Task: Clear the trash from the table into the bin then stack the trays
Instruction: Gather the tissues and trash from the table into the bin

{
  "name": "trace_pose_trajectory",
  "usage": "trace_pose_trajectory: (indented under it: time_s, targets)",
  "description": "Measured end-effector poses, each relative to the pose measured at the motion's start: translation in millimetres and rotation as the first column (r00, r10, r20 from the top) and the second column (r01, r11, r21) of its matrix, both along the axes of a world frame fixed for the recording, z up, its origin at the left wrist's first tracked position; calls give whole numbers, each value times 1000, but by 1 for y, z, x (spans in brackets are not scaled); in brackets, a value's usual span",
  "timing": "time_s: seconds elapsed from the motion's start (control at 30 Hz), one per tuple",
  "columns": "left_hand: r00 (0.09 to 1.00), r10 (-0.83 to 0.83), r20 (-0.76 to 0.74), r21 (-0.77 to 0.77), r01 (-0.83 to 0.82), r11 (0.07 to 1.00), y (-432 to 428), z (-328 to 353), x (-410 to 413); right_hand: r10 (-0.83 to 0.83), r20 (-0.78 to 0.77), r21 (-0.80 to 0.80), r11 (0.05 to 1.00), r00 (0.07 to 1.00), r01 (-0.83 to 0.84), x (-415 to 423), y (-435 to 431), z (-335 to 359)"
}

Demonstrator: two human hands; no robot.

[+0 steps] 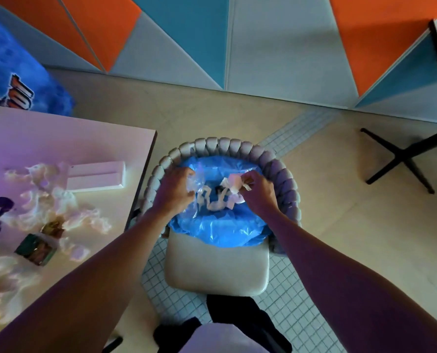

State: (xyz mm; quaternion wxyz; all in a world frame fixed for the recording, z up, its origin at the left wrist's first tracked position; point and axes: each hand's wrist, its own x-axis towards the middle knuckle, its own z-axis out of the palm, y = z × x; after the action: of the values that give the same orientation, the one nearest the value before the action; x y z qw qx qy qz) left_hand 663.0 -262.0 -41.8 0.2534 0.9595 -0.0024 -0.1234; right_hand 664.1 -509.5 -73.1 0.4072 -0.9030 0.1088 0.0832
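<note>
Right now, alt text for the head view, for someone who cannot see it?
Over a blue bin bag sitting on a chair, the person's left grip holds clear plastic and the right grip pinches crumpled paper. Tissues and a white box lie on the table at left.

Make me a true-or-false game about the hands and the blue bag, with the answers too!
1. The blue bag sits on a chair. True.
2. The left hand grips clear plastic. True.
3. The right hand holds nothing. False: it pinches crumpled white paper.
4. Crumpled tissues lie on the table. True.
5. Both hands are over the table. False: they are over the blue bag, and the table is beside it.
</note>
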Motion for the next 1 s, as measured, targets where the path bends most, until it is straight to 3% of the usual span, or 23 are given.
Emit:
trace_pose_trajectory:
  time_s: [0.13, 0.43, 0.7, 1.0]
  targets:
    - [999, -7, -54, -39, 5, 999, -12, -31, 13, 25, -25, 9, 1000, 999, -25, 6, -4, -26]
    - [984, -26, -174, -49, 18, 999, -13, -73, 16, 166, -120, -149, 972, 979, -183, 8, -9, -52]
    - [986, 12, -169, 6, -11, 1000, -6, -53, -1, 129, -86, -130, 982, 988, -140, 8, -8, -34]
    - [979, 128, -159, -20, -132, 991, 23, -7, -56, 269, -171, -153, 943, 948, -295, -8, 24, -3]
